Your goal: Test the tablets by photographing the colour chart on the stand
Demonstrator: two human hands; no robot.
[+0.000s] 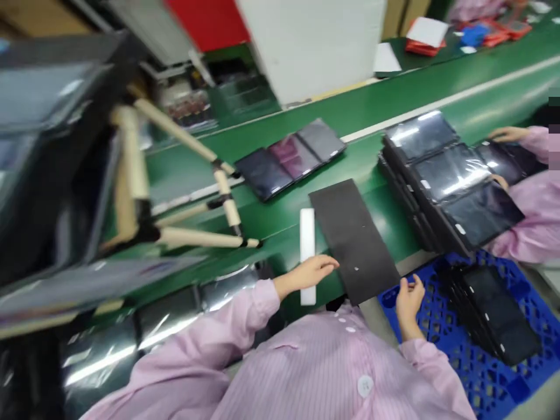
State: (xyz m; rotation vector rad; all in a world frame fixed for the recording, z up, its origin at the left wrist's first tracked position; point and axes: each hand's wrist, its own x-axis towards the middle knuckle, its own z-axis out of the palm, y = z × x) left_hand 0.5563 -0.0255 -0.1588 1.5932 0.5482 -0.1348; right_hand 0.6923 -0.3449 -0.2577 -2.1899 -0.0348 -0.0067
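Observation:
A black flat board [356, 239] lies on the green work surface in front of me, its near edge close to my body. My left hand [310, 272] reaches across a long white strip [308, 230] beside the board; its fingers are stretched out towards the board's left edge and hold nothing. Off the board's near right corner is my right hand [409, 300], palm up, with loosely bent fingers apart and nothing visible in them. Farther back, a black tray with several dark glossy panels [291, 157] rests on the green surface.
Stacked black trays of glossy panels [452, 172] stand to the right, where another person's hand [507, 134] works. More lie on a blue plastic pallet [468, 361]. A beige tube frame [196, 238] juts in from the left, above further panels [166, 321].

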